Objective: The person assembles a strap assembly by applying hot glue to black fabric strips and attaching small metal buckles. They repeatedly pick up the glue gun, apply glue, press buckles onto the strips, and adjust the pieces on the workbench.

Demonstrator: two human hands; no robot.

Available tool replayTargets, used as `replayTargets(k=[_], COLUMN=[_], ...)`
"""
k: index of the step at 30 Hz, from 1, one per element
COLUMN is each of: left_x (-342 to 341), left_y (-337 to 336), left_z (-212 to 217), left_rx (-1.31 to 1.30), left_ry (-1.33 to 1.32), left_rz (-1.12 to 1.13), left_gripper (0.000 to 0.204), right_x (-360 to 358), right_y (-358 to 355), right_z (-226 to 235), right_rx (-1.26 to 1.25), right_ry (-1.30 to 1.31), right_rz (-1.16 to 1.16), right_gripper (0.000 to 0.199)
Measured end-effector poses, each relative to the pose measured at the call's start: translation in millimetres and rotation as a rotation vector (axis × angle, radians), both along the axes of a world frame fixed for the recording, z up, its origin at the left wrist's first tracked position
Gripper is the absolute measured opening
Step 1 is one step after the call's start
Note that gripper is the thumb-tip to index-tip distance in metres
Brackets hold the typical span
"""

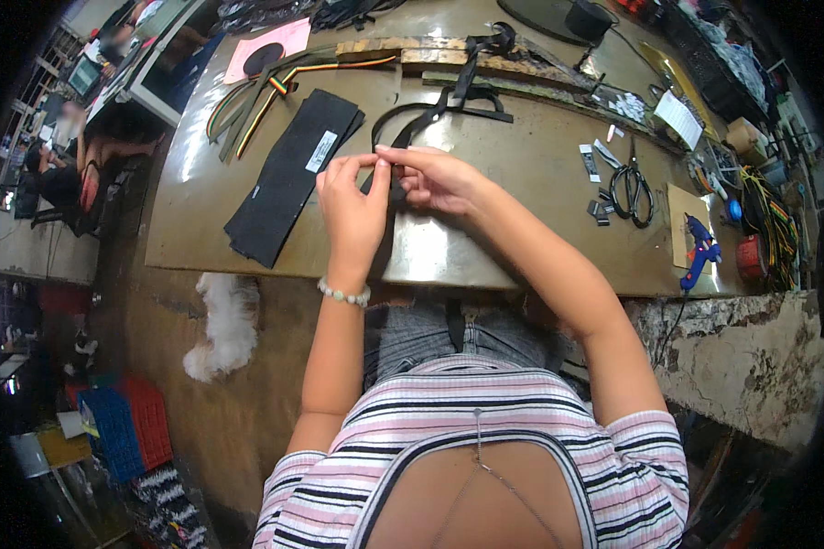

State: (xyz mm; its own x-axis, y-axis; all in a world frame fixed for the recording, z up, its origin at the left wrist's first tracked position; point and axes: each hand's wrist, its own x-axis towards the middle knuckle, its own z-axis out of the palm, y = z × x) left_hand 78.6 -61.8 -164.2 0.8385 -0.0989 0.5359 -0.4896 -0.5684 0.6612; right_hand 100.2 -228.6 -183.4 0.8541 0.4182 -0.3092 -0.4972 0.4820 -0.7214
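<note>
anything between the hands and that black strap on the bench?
Nothing visible. The left hand and right hand already pinch the black strap between their fingertips, above the worktable; no other object sits between them.

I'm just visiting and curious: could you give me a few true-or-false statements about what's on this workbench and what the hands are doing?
1. Both hands pinch a black strap. True.
2. The scissors lie left of the hands. False: they lie to the right.
3. The left hand wears a bead bracelet at the wrist. True.
4. The glue gun is red. False: it is blue.
5. The right hand holds the scissors. False: it holds the strap.
</note>
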Motion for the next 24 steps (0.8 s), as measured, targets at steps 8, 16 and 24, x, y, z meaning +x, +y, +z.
replayTargets(k=[8, 16, 24], left_x=[-53.0, -97.6, -92.9], left_y=[-9.7, -24.9, -33.7], left_z=[-1.4, -31.4, -32.7], left_rx=[-0.137, 0.191, 0.225], left_ry=[0.398, 0.107, 0.04], left_rz=[-0.145, -0.295, -0.453], left_gripper=[0.023, 0.016, 0.019], right_x=[78.7, 55.7, 81.0], right_y=[-65.0, -126.0, -140.5], right_z=[77.5, 27.5, -31.9], right_rx=[-0.124, -1.152, -1.328], right_ry=[-0.277, -0.617, -0.61], right_rz=[0.097, -0.186, -0.412], right_gripper=[0.027, 0.024, 0.027])
